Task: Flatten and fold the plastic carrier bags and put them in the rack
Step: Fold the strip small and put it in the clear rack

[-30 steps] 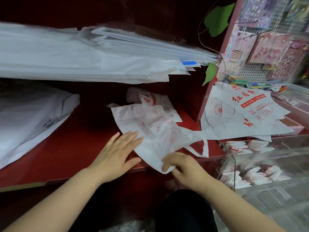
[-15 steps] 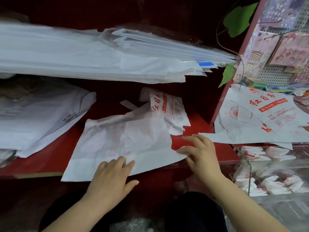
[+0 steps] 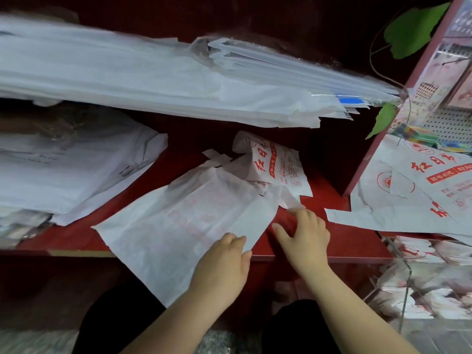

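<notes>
- Hands: 2, left hand [image 3: 224, 264] and right hand [image 3: 306, 236].
- Carrier bags on red shelf [image 3: 344, 241]: 2, one flat bag [image 3: 184, 226] and one crumpled printed bag [image 3: 275, 164].
- Printed bags [image 3: 408, 195] at right: at least 2, overlapping; full count unreadable.
- White stacks: 2, upper stack [image 3: 127, 80] and left stack [image 3: 63, 169].
- Leaves: 2, upper leaf [image 3: 413, 31] and lower leaf [image 3: 383, 118].
- Folded bags [image 3: 439, 300] in clear rack [image 3: 408, 274]: several, blurred, not countable.

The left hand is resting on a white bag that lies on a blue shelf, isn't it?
Not quite: the shelf is red, not blue, as the head view shows. The rest is right: the left hand rests on the white bag lying on that shelf.
</notes>
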`<state>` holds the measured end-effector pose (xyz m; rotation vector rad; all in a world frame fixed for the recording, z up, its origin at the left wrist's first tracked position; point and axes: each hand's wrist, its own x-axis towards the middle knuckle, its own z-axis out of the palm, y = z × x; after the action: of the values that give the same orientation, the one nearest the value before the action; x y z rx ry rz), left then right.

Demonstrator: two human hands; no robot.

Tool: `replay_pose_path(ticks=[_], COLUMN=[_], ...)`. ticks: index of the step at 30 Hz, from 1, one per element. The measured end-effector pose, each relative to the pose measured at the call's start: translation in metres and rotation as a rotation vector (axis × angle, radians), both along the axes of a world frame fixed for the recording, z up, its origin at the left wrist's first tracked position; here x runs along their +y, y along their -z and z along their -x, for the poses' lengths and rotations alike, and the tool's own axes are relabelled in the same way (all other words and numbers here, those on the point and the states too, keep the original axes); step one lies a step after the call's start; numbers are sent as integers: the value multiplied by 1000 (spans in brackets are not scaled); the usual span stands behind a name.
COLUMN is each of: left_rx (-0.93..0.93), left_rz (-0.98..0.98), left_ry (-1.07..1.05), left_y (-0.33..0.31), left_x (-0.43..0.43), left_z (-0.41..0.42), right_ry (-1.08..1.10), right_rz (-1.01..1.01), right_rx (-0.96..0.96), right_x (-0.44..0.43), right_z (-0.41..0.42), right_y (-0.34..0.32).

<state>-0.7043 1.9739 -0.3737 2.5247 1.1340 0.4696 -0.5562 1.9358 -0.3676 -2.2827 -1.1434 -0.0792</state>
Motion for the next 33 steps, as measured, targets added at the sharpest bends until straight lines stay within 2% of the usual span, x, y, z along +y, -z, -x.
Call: replay_pose_path(ticks=[4,7,9,11,15,20,24,26,28,31,33], left_rx=[-171,-312,-299,-191,23,6,39,141,214,119,-38], left_rz=[139,188,147,107,248,378,380,332,289,357,436], left_ry=[57,-153,-311,-415,-493,-338,-323,-382,-416,-357,-315], left_y=[-12,-27,-28,-23,-17,-24,-25,-27,-30,-28,-26], left_x=[1,32,70,109,157,164,156,151,145,143,140], left_z=[6,21,36,51,65,52,50,53,59,68,74], right_ry=[5,-14,-16,-32,-49,-3,15,-1,-55,-73,-65], right_rz=[177,291,314,310,277,246,149,79,-46,-170,-203], right_rx=[-13,-53,-59,-11,122,206,233,236,338,488,586], right_x=[3,9,12,16,19,21,22,19,16,13,12], right_z=[0,6,9,11,7,-3,-5,-7,-11,-19,-23], right_y=[3,4,4,4,-1,-3,-2,-2,-2,-6,-8])
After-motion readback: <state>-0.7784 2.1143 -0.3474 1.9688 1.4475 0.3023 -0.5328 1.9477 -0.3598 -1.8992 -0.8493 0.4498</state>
